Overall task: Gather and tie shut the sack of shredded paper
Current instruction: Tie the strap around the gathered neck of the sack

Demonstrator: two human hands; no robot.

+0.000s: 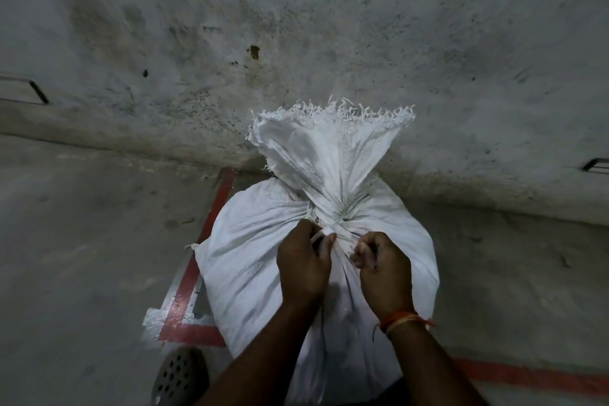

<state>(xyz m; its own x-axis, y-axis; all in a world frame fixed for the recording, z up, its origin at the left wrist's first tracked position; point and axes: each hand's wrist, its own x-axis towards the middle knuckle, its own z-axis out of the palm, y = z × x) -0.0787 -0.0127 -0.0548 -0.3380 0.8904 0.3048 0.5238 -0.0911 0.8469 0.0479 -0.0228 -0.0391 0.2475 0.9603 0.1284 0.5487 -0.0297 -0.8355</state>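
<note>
A: So, the woven white sack (316, 273) is standing upright on the concrete floor (82, 241), right against the foot of the stained wall (296, 26), and its neck is already being cinched just above the bulge

B: Why is the frayed mouth (333, 128) fanning out like that above the neck?

A: Because everything below it is being squeezed into one tight bunch; the loose cloth over the constriction has nowhere to go but outward. A pale tie strip (334, 231) is wrapping the neck, and it is looking knotted on the near side

B: And the hands?

A: The left hand (304, 265) is curling shut with its fingers pinching one end of the strip, the right hand (384, 269) is closing into a fist on the other end, I think, though the strip itself is hidden inside that fist. They are sitting on either side of the knot, which suggests they are pulling apart to tighten it

B: Is the wall doing anything?

A: Likely bracing the sack so it is not tipping away. A red painted line (211, 234) is running under it, and a perforated sandal (179, 376) is showing at the near left
</note>
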